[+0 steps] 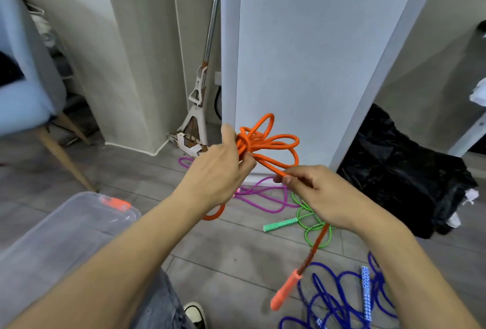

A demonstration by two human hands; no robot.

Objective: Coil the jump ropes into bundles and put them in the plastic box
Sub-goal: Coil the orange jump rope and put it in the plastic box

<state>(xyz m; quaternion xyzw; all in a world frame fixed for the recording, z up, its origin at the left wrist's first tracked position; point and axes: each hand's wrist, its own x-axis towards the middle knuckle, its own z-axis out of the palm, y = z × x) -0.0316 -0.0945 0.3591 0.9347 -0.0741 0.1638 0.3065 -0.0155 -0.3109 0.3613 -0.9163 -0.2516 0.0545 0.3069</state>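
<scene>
Pinching the orange jump rope (265, 142) bundle mid-frame in the closed left hand (218, 171), the right hand (313, 192), fingers shut on the tail, should wrap tight, tuck, then drop it into the plastic box (65, 231) lower left.

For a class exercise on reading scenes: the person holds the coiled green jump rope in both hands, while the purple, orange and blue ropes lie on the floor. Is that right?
Not quite. The head view shows the orange rope coiled in the left hand and right hand; the green rope lies on the floor with the purple rope and blue rope.
</scene>
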